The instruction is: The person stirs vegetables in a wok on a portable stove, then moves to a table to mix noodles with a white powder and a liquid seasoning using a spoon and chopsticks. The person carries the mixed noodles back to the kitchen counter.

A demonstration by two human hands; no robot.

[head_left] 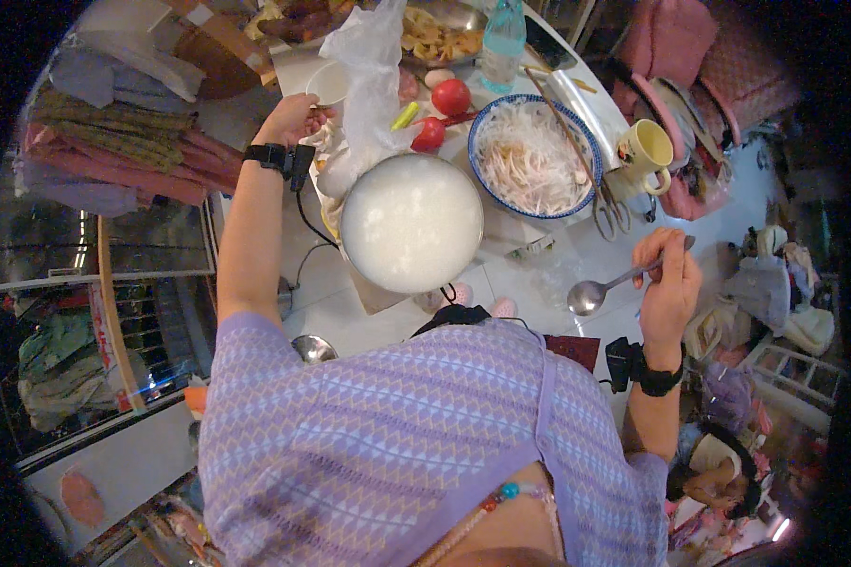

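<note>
My right hand (pixel 668 273) is closed on the handle of a metal spoon (pixel 588 296), whose bowl hangs over the floor in front of my body. My left hand (pixel 305 117) touches the rim of a small pale bowl (pixel 328 83); how firmly the fingers hold it is hard to see. Between the hands, at the table's near edge, a round pot (pixel 411 223) is full of cloudy white liquid. To its right stands a blue-rimmed bowl (pixel 535 157) of white shreds or noodles, with chopsticks (pixel 564 131) laid across it. A crumpled white plastic bag (pixel 372 78) lies behind the pot.
Tomatoes (pixel 451 97), a yellow-green piece (pixel 405 116) and an egg (pixel 440 78) lie behind the pot. Farther back are a blue bottle (pixel 503 46) and a metal bowl of food (pixel 443 32). Scissors (pixel 611 212) and a yellow mug (pixel 644 152) stand at right. Another person (pixel 720 475) is at lower right.
</note>
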